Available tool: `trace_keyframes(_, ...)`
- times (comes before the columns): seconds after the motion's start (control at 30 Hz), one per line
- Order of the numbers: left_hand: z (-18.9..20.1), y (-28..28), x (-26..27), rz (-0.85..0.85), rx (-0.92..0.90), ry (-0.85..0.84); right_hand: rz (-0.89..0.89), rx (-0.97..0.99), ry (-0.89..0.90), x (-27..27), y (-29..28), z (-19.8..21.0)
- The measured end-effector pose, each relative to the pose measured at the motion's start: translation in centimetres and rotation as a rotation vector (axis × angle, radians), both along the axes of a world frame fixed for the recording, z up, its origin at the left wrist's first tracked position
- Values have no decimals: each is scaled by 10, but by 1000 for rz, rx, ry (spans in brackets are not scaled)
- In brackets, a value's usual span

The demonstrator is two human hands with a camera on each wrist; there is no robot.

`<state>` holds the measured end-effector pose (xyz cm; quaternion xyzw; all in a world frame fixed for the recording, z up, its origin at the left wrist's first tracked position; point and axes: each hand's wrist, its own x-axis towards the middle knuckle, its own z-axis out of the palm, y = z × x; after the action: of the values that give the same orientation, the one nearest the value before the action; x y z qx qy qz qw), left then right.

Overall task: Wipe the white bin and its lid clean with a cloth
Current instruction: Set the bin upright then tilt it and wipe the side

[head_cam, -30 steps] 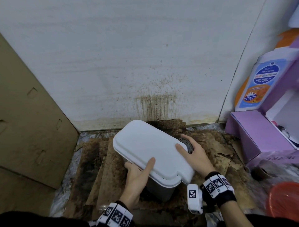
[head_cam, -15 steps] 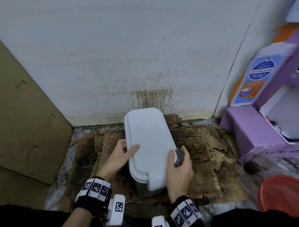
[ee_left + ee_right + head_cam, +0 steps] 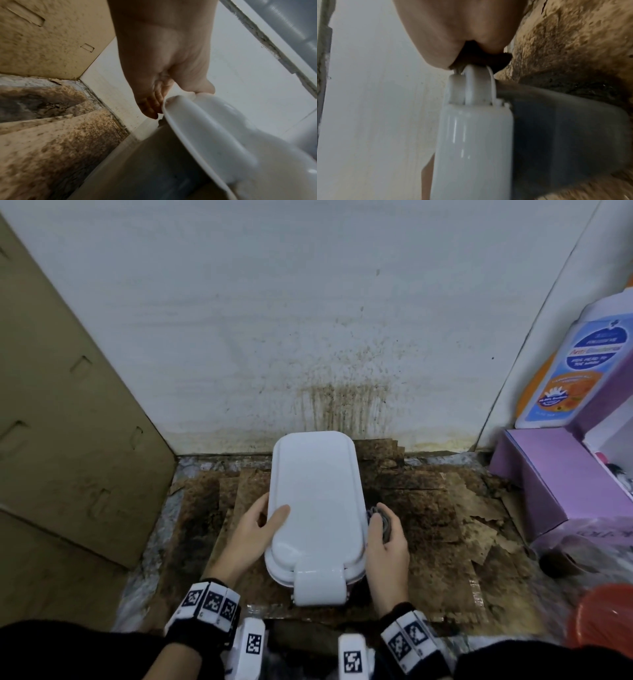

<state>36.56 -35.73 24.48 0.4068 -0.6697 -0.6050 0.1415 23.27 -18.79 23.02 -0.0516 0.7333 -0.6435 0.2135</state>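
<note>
The white bin (image 3: 318, 577) stands on stained cardboard near the wall, its white lid (image 3: 317, 494) closed, the hinge block toward me. My left hand (image 3: 255, 530) grips the lid's left edge, thumb on top and fingers under the rim (image 3: 164, 108). My right hand (image 3: 387, 537) holds a bunched grey cloth (image 3: 383, 520) against the lid's right edge. In the right wrist view the dark cloth (image 3: 481, 59) sits pressed between palm and lid rim (image 3: 471, 78), above the grey bin body (image 3: 565, 125).
Stained brown cardboard (image 3: 445, 525) covers the floor under the bin. A tan cardboard sheet (image 3: 68, 422) leans at the left. A purple box (image 3: 548, 474) and a soap bottle (image 3: 565, 371) stand at the right, a red tub (image 3: 603, 618) at the lower right. The splattered wall (image 3: 342, 405) is close behind.
The bin has been turned from a diagonal to point straight at the wall, hinge toward me. Both hands followed it, and the right hand with the cloth slid to the lid's right edge.
</note>
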Motion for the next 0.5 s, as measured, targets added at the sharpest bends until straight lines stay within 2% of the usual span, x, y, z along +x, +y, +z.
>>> trace_keyframes(0.13, 0, 10, 1, 110, -47, -55, 16, 0, -51, -20, -7, -2)
trace_keyframes(0.27, 4, 22, -4, 154, -29, -74, 86, -18, -96, -18, -12, -1)
trace_keyframes(0.37, -4, 24, -9, 162, 2, -53, 137, 7, -35, -12, -12, 7)
trace_keyframes(0.5, -13, 29, -9, 171, 11, -18, 76, 6, 9, -5, -7, 13)
